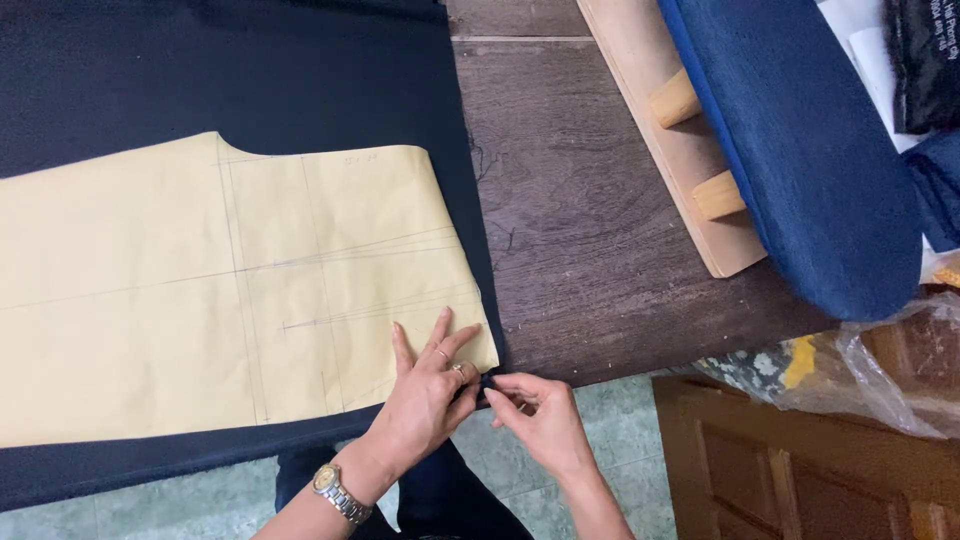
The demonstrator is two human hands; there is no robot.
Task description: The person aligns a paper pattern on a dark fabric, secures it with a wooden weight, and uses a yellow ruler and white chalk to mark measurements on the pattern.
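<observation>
Your wrist with the metal watch [335, 490] sits closest to the lens, at 6 o'clock of the view. Above it, your left hand [432, 385] lies flat with fingers spread on the lower right corner of the yellow paper pattern [200, 290], pressing it onto the dark navy fabric [300, 80]. Your right hand [535, 410], at 3 o'clock of the left one and almost touching it, has its fingertips pinched together on the fabric edge just beside the pattern corner; whether it also holds a pin, I cannot tell. The step looks like fixing the pattern corner to the cloth. I judge the next move needs the paper kept still while the edge is secured. Both lie on the brown wooden surface [600, 220]; a blue padded chair [800, 150] stands at 2 o'clock.
</observation>
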